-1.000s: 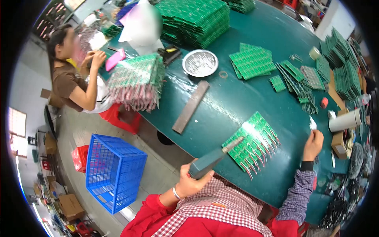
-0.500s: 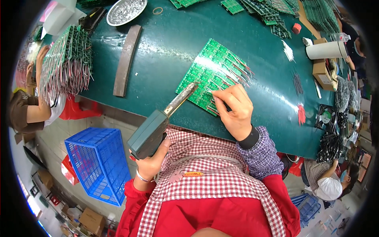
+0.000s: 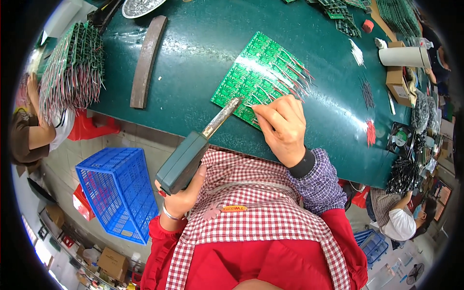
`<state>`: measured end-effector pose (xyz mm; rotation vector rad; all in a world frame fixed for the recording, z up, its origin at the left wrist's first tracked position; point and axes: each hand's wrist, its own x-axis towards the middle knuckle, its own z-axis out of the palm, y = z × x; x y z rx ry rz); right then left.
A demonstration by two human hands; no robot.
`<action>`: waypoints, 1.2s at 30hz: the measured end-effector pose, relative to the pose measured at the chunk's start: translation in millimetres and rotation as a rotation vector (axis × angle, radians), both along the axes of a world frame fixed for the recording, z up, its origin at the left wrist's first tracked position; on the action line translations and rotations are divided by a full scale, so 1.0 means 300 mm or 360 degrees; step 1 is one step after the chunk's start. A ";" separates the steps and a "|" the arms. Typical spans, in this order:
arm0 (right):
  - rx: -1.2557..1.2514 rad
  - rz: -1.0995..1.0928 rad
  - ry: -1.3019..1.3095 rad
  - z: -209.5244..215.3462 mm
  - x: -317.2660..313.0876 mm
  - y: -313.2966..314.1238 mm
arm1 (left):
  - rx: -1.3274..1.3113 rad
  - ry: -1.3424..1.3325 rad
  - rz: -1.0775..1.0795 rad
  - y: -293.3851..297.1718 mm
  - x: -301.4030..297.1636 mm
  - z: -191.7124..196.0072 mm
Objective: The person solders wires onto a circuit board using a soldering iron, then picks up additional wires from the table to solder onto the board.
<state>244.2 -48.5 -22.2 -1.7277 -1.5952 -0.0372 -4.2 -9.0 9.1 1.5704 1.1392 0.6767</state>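
My left hand (image 3: 182,195) is closed round the handle of a dark green soldering gun (image 3: 182,162). Its metal barrel slants up to the right, and the tip is at the near left part of a green printed circuit board panel (image 3: 246,72). My right hand (image 3: 284,126) pinches a thin wire (image 3: 247,105) beside the tip, just over the panel. Whether tip and wire touch I cannot tell. Red, white and dark wires (image 3: 295,75) stick out along the panel's right side. My right fingers hide the panel's near corner.
Left of the panel lies a long brown bar (image 3: 148,63), with a metal dish (image 3: 140,7) beyond. Stacked wired boards (image 3: 75,72) stand at far left. White (image 3: 356,52), dark (image 3: 367,93) and red wires (image 3: 370,132) lie at right. A blue crate (image 3: 118,193) is on the floor; people sit nearby.
The table and panel have slid up in the picture. Against the panel, the soldering tip and my right fingertips are a little nearer its near edge, and closer to each other.
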 end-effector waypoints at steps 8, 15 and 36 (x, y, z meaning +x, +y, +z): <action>0.0011 0.0014 -0.0025 -0.005 -0.002 0.001 | 0.0416 0.0144 -0.0276 0.008 -0.021 -0.026; 0.0005 0.0002 -0.0029 -0.006 -0.004 0.000 | 0.0177 0.0121 -0.0106 0.009 -0.010 -0.026; 0.0019 -0.0004 -0.0036 -0.007 -0.006 0.001 | 0.0188 0.0123 -0.0047 -0.005 -0.024 -0.022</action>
